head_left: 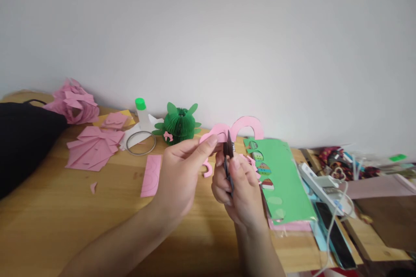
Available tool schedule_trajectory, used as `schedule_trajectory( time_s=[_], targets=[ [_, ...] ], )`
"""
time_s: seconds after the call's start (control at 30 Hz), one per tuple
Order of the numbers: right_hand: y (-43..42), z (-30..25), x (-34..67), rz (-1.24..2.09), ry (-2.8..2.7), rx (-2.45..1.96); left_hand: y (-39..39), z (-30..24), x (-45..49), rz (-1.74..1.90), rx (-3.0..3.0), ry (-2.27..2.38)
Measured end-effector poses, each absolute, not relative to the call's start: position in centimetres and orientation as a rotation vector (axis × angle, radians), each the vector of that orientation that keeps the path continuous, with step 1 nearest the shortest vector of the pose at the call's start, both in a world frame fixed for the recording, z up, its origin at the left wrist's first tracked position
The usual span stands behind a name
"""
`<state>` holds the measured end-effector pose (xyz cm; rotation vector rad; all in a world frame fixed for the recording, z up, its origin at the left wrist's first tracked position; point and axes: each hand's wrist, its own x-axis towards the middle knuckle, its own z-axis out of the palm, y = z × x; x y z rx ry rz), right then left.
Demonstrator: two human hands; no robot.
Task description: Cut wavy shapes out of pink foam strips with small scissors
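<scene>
My left hand pinches a curved pink paper strip between thumb and fingers, holding it up over the wooden table. My right hand is closed round dark scissors, whose blades stand upright against the pink strip. A small pink curled offcut lies on the table just below the hands.
Pink paper scraps and a crumpled pink heap lie at the left, beside a black bag. A green-capped glue bottle, a ring, a green paper ball, a pink rectangle, green sheets and clutter at the right.
</scene>
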<state>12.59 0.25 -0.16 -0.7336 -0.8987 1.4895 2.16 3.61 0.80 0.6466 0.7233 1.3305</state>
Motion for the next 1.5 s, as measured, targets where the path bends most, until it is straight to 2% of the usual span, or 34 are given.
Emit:
schedule_trajectory(
  time_s=[1.5],
  targets=[
    [0.10,-0.10,13.21,1.496,-0.952,-0.830,3.70,1.25,1.51,1.282,0.742,0.713]
  ],
)
